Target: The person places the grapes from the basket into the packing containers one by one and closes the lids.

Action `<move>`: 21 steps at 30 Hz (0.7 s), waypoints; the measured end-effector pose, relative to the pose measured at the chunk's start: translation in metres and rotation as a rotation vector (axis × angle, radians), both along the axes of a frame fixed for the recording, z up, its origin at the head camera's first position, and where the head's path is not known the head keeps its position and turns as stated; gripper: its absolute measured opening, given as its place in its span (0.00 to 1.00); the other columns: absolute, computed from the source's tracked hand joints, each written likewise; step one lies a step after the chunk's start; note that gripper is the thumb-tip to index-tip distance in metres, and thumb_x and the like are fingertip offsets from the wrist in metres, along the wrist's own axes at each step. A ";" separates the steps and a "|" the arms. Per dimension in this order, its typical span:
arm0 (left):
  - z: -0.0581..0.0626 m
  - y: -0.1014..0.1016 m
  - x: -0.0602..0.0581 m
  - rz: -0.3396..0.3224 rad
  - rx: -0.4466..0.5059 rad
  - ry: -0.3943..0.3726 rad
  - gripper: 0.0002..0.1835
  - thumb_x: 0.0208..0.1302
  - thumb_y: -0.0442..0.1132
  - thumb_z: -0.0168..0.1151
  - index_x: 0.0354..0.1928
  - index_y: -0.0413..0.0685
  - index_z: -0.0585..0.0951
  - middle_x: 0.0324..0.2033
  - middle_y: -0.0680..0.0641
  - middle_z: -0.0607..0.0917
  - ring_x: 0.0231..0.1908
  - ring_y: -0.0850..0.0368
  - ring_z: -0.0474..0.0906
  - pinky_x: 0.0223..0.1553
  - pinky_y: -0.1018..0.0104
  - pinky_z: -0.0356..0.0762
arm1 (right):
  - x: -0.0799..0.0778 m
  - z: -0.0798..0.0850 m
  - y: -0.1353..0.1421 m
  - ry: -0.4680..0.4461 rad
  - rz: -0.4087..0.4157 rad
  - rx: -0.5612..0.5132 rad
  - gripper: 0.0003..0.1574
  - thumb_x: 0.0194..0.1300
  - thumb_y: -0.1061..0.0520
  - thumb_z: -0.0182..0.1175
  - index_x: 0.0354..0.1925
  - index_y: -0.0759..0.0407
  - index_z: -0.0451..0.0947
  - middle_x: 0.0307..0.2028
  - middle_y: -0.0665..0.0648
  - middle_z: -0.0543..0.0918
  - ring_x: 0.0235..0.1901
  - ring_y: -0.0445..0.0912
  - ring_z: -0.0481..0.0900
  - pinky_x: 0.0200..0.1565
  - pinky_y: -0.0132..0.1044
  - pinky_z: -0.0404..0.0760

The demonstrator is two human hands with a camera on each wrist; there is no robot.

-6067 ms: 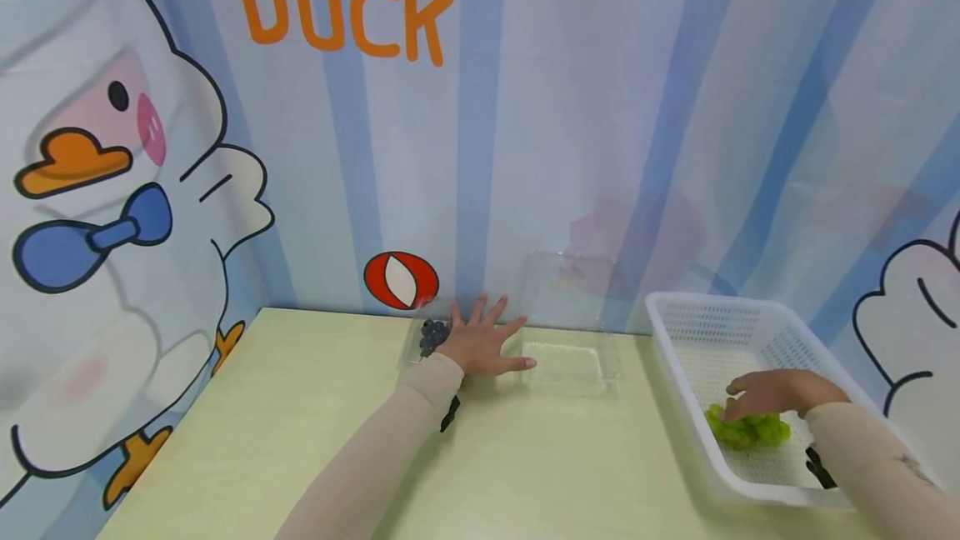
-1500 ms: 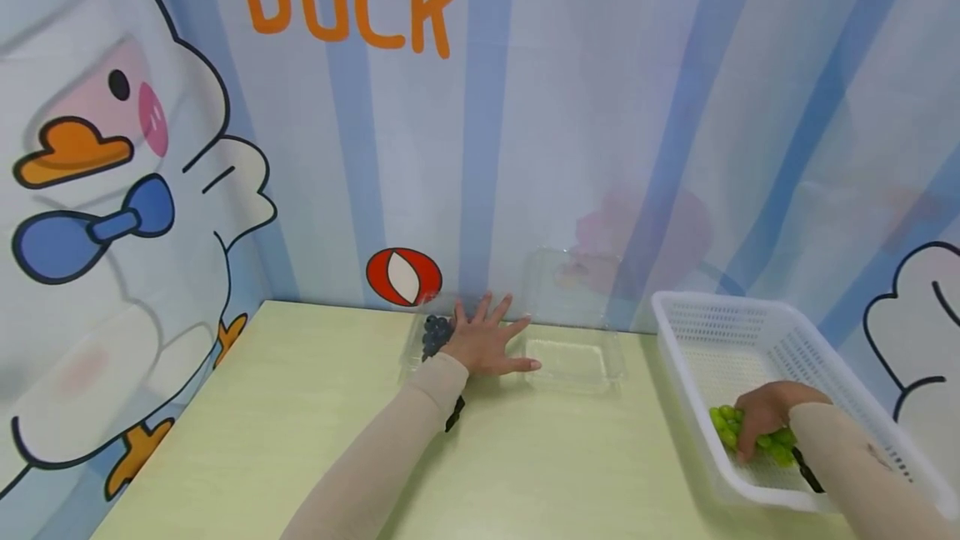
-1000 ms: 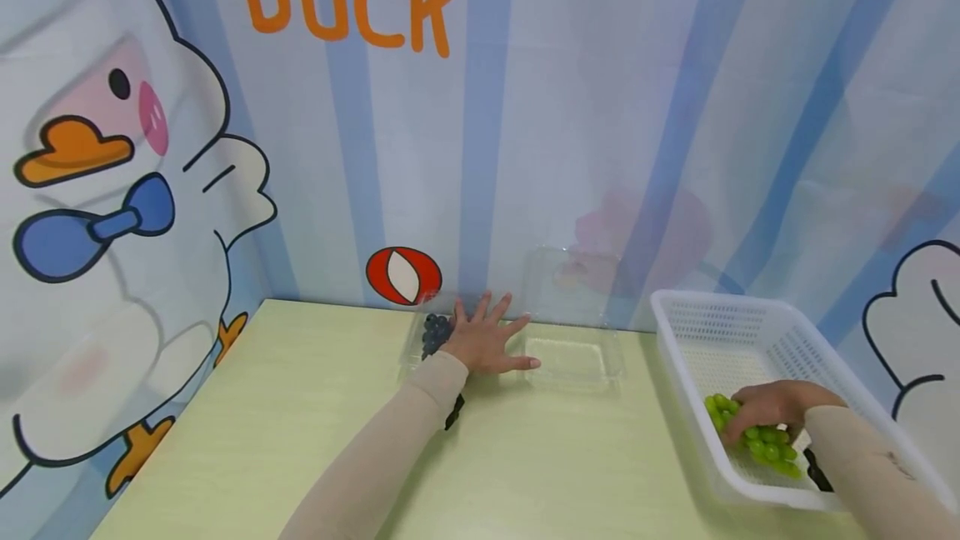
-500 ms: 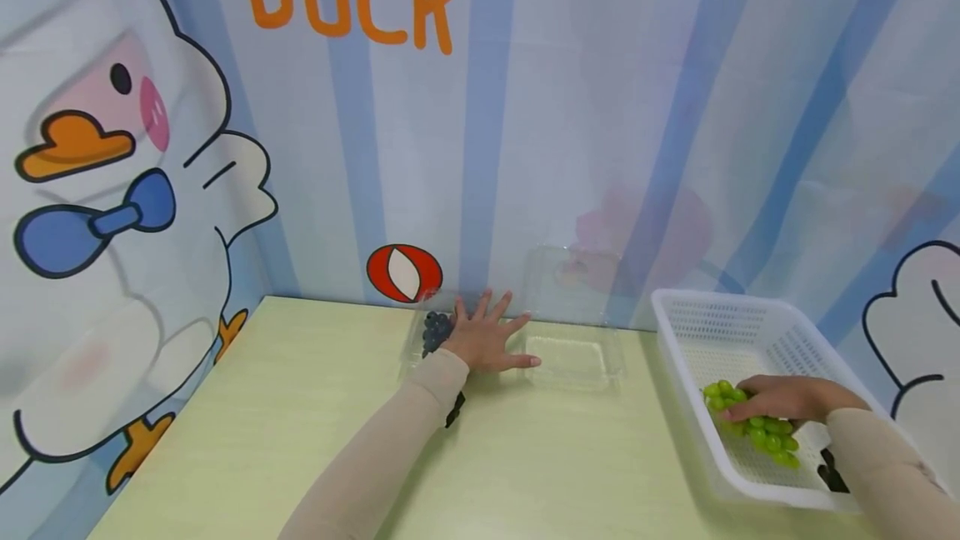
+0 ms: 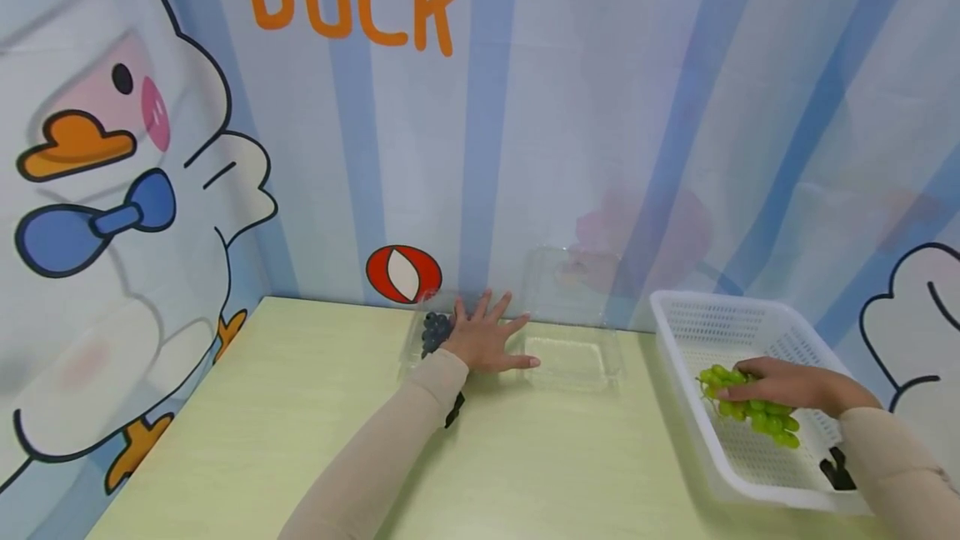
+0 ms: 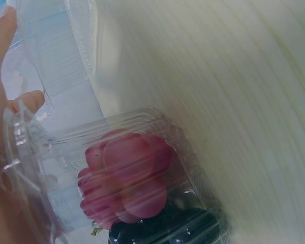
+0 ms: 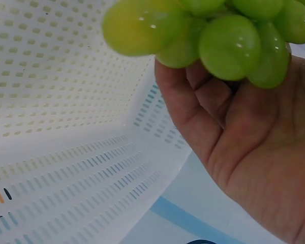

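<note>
My left hand (image 5: 483,346) lies with fingers spread over a clear plastic clamshell box (image 5: 411,359), covering much of it. Dark grapes (image 5: 435,330) show in the box to the left of the hand. Up close, the left wrist view reveals red grapes (image 6: 127,173) beside the dark ones under clear plastic. My right hand (image 5: 802,387) grips a bunch of green grapes (image 5: 772,422), thumb on the near side, raised within the white basket (image 5: 678,365). In the right wrist view, curled fingers sit beneath the green grapes (image 7: 229,46).
A second clear clamshell box (image 5: 573,362) stands between the left hand and the basket, its lid (image 5: 570,286) raised at the backdrop. The pale table (image 5: 525,465) meets a blue-striped duck-print curtain (image 5: 570,107) at the back.
Six seconds ago my right hand hovered at the green grapes lying in the basket. It took hold of them and has lifted them off the basket floor. My left hand stays put.
</note>
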State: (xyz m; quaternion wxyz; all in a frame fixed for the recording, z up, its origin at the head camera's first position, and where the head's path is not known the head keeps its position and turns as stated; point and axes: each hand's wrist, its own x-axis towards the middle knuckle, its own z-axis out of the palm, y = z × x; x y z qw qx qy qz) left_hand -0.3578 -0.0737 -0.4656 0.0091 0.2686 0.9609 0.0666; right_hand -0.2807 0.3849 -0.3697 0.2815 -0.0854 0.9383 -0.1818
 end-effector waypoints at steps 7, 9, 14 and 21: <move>-0.002 0.000 -0.002 0.001 0.006 0.005 0.49 0.61 0.83 0.42 0.80 0.71 0.55 0.82 0.46 0.43 0.79 0.36 0.33 0.66 0.18 0.34 | 0.005 0.007 -0.006 0.054 0.004 -0.026 0.58 0.73 0.34 0.53 0.72 0.83 0.52 0.69 0.85 0.58 0.66 0.79 0.61 0.58 0.71 0.70; -0.003 0.000 -0.002 0.001 0.010 0.005 0.49 0.61 0.83 0.43 0.80 0.72 0.55 0.82 0.46 0.43 0.79 0.36 0.33 0.66 0.18 0.34 | 0.006 0.008 -0.007 0.064 -0.004 -0.031 0.57 0.74 0.34 0.52 0.71 0.83 0.53 0.68 0.85 0.58 0.66 0.79 0.62 0.58 0.71 0.70; -0.003 0.000 -0.002 0.000 0.019 0.008 0.49 0.61 0.83 0.43 0.80 0.71 0.56 0.82 0.46 0.43 0.79 0.36 0.33 0.66 0.18 0.34 | 0.008 0.012 -0.008 0.092 -0.026 -0.079 0.55 0.74 0.36 0.52 0.71 0.83 0.54 0.65 0.83 0.66 0.61 0.73 0.71 0.56 0.66 0.74; -0.001 0.001 0.000 0.001 0.024 0.007 0.49 0.61 0.82 0.44 0.80 0.70 0.56 0.82 0.46 0.43 0.79 0.35 0.34 0.66 0.18 0.35 | 0.010 0.011 -0.010 0.132 -0.019 -0.239 0.24 0.77 0.45 0.52 0.48 0.66 0.76 0.34 0.57 0.81 0.29 0.46 0.78 0.34 0.41 0.79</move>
